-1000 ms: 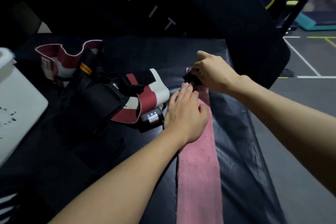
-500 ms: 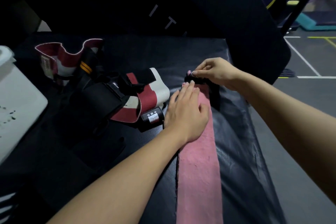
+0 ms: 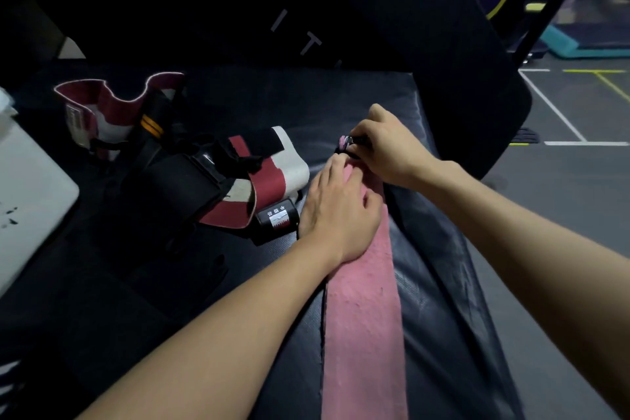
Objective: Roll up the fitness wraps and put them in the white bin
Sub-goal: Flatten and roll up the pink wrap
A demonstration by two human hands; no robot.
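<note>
Rolling step just begun: right hand (image 3: 385, 150) fingers curled round far end of long pink fabric wrap (image 3: 363, 310) lying on black padded bench (image 3: 439, 283); left hand (image 3: 335, 211) flat, fingers together, pinning strip; next, roll tightly toward body

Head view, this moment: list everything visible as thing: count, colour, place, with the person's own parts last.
pink wrap: 1, pink, flat along the pad's right side, far end rolled into a small coil
pile of wraps: count unclear, black, maroon and white, tangled at centre left of the pad
standing wrap: 1, maroon and white, on edge at far left
black roll: 1, black with a white label, beside the left hand
white bin: 1, white, left edge
pad: 1, black, under everything
backrest: 1, black with grey letters, behind
left hand: 1, pressing flat on the pink wrap
right hand: 1, pinching the coil
</note>
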